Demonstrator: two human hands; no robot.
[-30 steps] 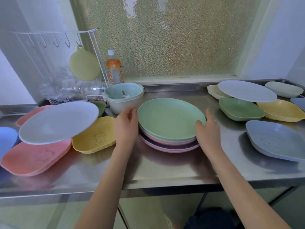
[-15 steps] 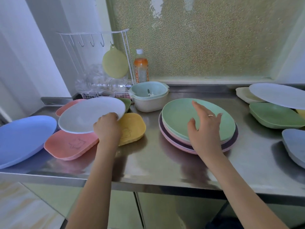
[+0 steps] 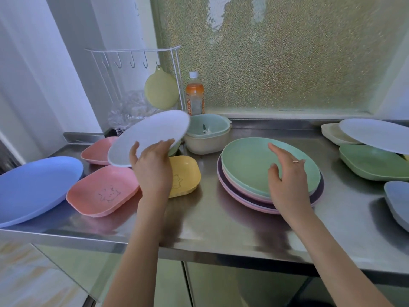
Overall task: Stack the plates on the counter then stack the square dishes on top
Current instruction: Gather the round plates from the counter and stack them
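Note:
My left hand (image 3: 152, 167) grips the near rim of a white round plate (image 3: 150, 136) and holds it tilted in the air above the pink and yellow dishes. A stack of round plates (image 3: 250, 160), green on top of pink and purple ones, sits at the counter's centre. My right hand (image 3: 287, 182) hovers over the stack's near right side, fingers spread, holding nothing. Square dishes lie to the left: a near pink one (image 3: 104, 193), a far pink one (image 3: 97, 149), a yellow one (image 3: 186, 176).
A blue round plate (image 3: 35, 187) overhangs the counter's left end. At the right lie a white plate (image 3: 376, 134) over a cream dish (image 3: 334, 134), a green square dish (image 3: 374, 162) and a grey-blue dish (image 3: 398, 202). A lidded bowl (image 3: 208, 134), bottle (image 3: 194, 96) and wire rack (image 3: 132, 72) stand at the back.
My left hand left the stack, took the white plate's rim and lifted it off the dishes. My right hand let go of the stack's edge and now hovers above it.

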